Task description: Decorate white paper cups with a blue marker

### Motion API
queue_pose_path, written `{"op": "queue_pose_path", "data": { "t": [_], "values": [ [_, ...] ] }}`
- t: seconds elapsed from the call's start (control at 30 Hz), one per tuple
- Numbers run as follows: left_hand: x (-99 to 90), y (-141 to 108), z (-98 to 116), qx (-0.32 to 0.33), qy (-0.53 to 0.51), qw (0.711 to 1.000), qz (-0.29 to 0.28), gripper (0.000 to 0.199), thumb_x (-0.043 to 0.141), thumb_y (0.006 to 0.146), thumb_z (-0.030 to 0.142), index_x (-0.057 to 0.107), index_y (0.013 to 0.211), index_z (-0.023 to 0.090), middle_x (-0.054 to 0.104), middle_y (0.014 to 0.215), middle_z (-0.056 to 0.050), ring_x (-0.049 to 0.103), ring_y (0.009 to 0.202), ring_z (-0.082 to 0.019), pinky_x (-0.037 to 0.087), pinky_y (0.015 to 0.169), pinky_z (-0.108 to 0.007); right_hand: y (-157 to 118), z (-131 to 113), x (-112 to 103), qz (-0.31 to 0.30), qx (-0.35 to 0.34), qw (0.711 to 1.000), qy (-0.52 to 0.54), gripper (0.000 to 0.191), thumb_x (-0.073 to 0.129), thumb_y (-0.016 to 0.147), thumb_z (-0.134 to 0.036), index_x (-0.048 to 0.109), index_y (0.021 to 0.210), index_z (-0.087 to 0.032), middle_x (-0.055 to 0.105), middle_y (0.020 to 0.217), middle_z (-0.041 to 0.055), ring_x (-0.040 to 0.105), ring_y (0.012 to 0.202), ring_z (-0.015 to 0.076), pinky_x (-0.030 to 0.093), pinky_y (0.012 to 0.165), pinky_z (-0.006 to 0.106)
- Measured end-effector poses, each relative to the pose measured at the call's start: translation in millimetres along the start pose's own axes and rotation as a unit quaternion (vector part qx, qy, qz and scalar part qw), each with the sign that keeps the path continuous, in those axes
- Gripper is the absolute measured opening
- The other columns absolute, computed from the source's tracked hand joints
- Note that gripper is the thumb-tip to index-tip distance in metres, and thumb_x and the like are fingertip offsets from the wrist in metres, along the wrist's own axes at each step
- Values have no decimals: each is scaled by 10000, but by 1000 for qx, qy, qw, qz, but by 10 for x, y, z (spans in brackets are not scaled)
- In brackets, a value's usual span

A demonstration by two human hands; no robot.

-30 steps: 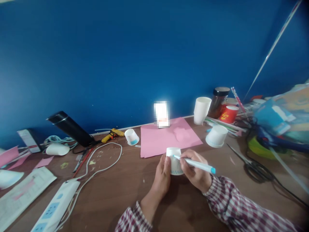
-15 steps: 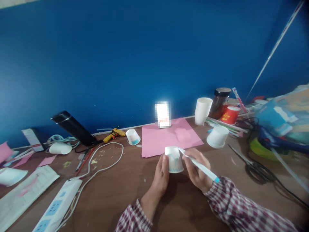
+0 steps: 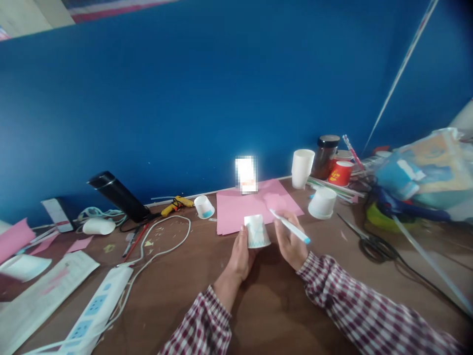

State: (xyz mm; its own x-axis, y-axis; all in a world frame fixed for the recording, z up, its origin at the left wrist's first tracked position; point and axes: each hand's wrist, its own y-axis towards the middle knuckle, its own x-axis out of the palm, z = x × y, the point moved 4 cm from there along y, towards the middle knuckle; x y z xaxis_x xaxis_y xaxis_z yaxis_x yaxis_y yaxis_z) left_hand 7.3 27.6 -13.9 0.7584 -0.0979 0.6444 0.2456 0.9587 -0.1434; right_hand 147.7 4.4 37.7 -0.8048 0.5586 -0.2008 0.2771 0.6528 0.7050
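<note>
In the head view my left hand (image 3: 241,256) is closed on a small white paper cup (image 3: 257,231), held upside down, with faint blue-green marks on its side and a zigzag along the rim. To its right my right hand (image 3: 291,241) grips a white marker (image 3: 291,228) with a light blue end. The marker's tip points up and left, a little apart from the cup. Behind both hands, pink paper sheets (image 3: 236,212) lie flat on the brown table (image 3: 281,305).
Upturned white cup (image 3: 322,203), stacked white cups (image 3: 302,168), red cup (image 3: 340,173) and black-handled scissors (image 3: 375,246) stand or lie at right. A power strip (image 3: 92,308), looped white cable, yellow glue gun (image 3: 177,204) and black bottle (image 3: 118,195) are at left.
The marker's tip has come away from the cup, and my right hand is slightly farther from it. The cup is tilted a little differently. The whole view has shifted somewhat.
</note>
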Motion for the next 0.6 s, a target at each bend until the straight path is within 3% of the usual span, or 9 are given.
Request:
{"op": "queue_pose_path", "data": {
  "t": [0.43,0.6],
  "values": [
    [20,10,40,-21,-72,996,41,426,725,791,481,688,1010,117,720,906,-76,657,787,-185,543,847,-370,-24,96,32,-27,-12,999,-14,149,501,966,-297,578,1018,-180,667,869,72,665,744,193,576,675,303],
    [41,10,47,-32,-73,996,48,368,662,850,463,697,991,125,726,893,-79,655,770,-187,548,793,-354,-60,145,29,-40,24,999,28,145,509,972,-309,569,1008,-182,642,767,39,626,598,157,540,518,252]
  ]
}}
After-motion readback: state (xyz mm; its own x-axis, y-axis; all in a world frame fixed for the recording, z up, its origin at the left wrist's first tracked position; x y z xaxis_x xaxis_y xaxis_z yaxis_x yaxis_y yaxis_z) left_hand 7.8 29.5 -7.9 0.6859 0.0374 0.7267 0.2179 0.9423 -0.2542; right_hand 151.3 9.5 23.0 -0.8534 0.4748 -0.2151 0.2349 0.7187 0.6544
